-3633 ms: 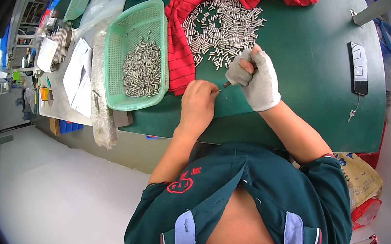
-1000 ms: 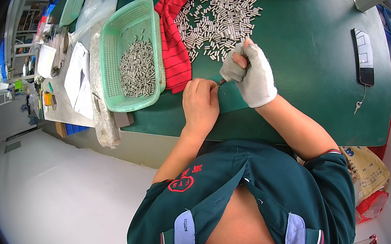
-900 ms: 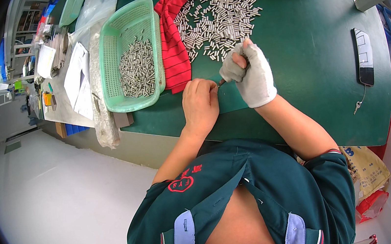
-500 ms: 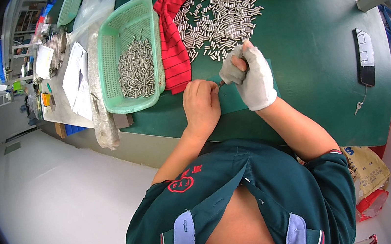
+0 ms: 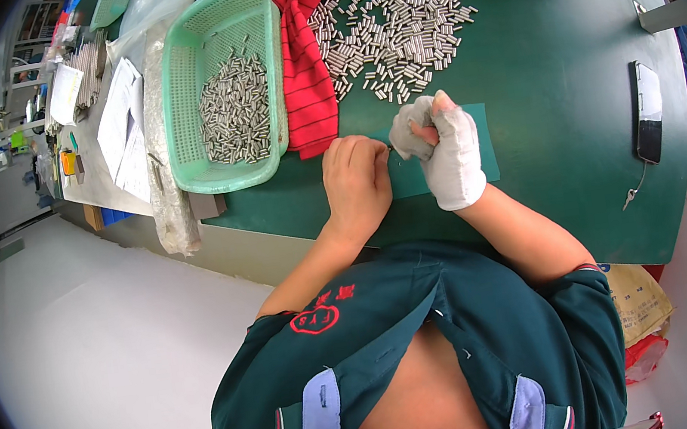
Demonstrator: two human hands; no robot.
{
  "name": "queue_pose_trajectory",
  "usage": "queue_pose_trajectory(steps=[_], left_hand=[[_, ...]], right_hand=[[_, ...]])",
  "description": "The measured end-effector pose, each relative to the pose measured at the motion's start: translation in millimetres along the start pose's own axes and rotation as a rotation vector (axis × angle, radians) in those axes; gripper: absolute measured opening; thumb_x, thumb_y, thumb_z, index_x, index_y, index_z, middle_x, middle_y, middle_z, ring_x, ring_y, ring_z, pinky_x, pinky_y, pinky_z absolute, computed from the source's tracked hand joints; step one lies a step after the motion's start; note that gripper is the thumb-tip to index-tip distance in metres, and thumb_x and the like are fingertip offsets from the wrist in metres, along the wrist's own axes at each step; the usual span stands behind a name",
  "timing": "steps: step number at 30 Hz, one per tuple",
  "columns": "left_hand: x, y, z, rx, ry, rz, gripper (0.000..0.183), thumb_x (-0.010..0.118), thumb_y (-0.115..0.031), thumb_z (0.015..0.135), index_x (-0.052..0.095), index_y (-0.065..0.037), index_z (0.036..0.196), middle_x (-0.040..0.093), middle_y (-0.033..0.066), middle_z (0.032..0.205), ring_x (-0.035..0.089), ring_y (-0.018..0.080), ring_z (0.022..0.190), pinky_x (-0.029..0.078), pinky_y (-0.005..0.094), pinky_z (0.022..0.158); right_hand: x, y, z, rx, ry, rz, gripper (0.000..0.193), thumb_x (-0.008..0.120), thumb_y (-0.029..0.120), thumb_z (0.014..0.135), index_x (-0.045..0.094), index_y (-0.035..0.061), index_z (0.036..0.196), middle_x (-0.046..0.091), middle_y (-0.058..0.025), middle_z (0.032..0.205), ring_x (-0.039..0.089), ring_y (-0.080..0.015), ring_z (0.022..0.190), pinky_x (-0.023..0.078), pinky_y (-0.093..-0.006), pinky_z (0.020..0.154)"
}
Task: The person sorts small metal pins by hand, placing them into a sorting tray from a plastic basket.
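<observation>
My bare left hand [image 5: 355, 180] rests at the near part of the green table, its fingers curled together at the tips. My right hand [image 5: 449, 157], in a white glove with bare fingertips showing, is closed just to its right. A tiny dark bit shows in the narrow gap between the two hands; its kind and which hand grips it are hidden. Under the hands lies a thin green sheet [image 5: 480, 144]. Many short metal pins [image 5: 397, 29] are spread on the table beyond the hands, bordered by a red striped cloth [image 5: 308, 89].
Left of the cloth stands a light green plastic basket [image 5: 182, 131] with a heap of metal pins [image 5: 239, 111]. Papers [image 5: 124, 126] and a plastic-wrapped bundle [image 5: 164, 151] lie farther left. A black-and-white device [image 5: 648, 112] with a key [image 5: 629, 198] lies at the right.
The view has shifted slightly. My hands stay close together in much the same pose, with the right wrist a little lower in the picture.
</observation>
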State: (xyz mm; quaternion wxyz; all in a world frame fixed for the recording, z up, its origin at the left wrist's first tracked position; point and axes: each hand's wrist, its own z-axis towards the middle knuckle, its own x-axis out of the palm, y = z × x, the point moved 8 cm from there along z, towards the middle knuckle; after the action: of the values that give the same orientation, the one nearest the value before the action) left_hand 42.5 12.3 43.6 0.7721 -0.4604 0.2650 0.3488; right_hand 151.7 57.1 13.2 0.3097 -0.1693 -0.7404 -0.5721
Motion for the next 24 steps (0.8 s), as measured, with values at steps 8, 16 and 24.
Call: queue_pose_trajectory(steps=[8, 16, 24], left_hand=[[-1, 4, -1, -0.009, 0.003, -0.003, 0.015, 0.064, 0.004, 0.07, 0.054, -0.004, 0.078, 0.055, 0.0107, 0.076, 0.053, 0.031, 0.073, 0.042, 0.0403, 0.066], [-66, -9, 14, 0.053, -0.203, -0.002, 0.008, 0.064, 0.004, 0.08, 0.059, 0.0, 0.085, 0.06, 0.012, 0.084, 0.058, 0.0269, 0.078, 0.047, 0.0337, 0.071], [-115, 18, 36, -0.067, -0.327, 0.446, 0.013, 0.065, -0.002, 0.078, 0.062, -0.006, 0.09, 0.059, 0.0093, 0.089, 0.055, 0.0294, 0.087, 0.044, 0.0404, 0.08]], right_hand=[[2, 6, 12, -0.007, 0.055, 0.125, 0.042, 0.041, 0.038, 0.098, 0.038, 0.0091, 0.069, 0.035, -0.0002, 0.059, 0.03, -0.0121, 0.054, 0.03, -0.028, 0.054], [5, 34, 15, -0.114, 0.12, 0.147, 0.041, 0.037, 0.034, 0.1, 0.035, 0.0111, 0.066, 0.029, 0.0019, 0.055, 0.027, -0.0115, 0.051, 0.029, -0.0288, 0.053], [3, 26, 13, -0.08, 0.039, 0.065, 0.042, 0.039, 0.036, 0.099, 0.035, 0.0114, 0.065, 0.03, 0.0021, 0.054, 0.028, -0.0104, 0.049, 0.028, -0.0277, 0.052]])
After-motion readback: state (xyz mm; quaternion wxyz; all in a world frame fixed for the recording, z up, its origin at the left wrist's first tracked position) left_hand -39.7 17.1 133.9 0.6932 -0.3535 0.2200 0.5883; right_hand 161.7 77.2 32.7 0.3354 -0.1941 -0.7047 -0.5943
